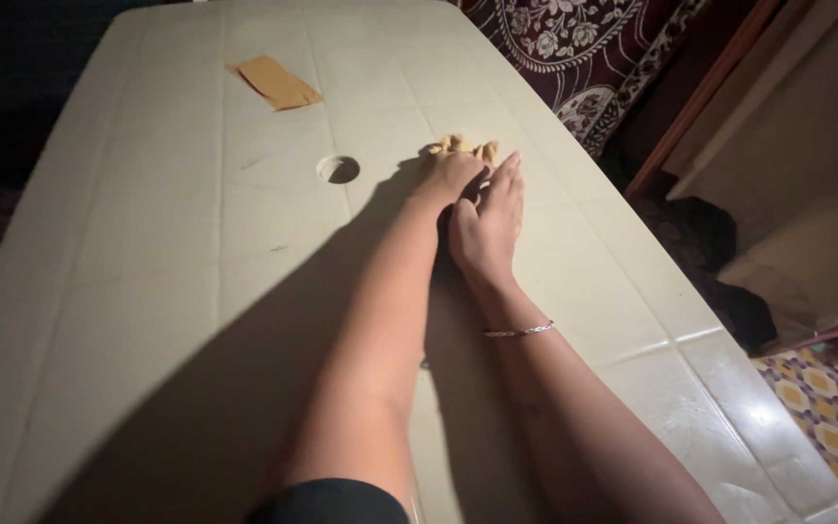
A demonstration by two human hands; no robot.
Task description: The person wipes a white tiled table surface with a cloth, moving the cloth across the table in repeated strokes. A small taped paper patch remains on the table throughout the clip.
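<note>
Both your arms reach out far over the long pale plastic counter (147, 291), and your hands meet near its far right part. Your left hand (450, 175) lies on top of a small crumpled tan cloth (466, 147), with the fingers bent down over it; how firmly it grips the cloth, I cannot tell, because the fingers hide most of it. Only the far edge of the tan cloth shows beyond the knuckles, and it rests on the counter.

Your right hand (490, 225) stands on its side just beside the left hand and touches it. Its fingers are straight and held together, pointing to the far side, and their tips come close to the right end of the cloth. This hand is open and flat, and whether it holds any part of the cloth is hidden by the other hand. A thin silver bracelet (519, 332) goes around your right wrist.

To the left of your hands there is a small round hole (339, 170) in the counter. Further to the far left, well apart from the hands, a flat brown paper piece (274, 81) lies on the surface. Beyond the right edge of the counter hangs a dark red fabric with white flower pattern (574, 39)
</note>
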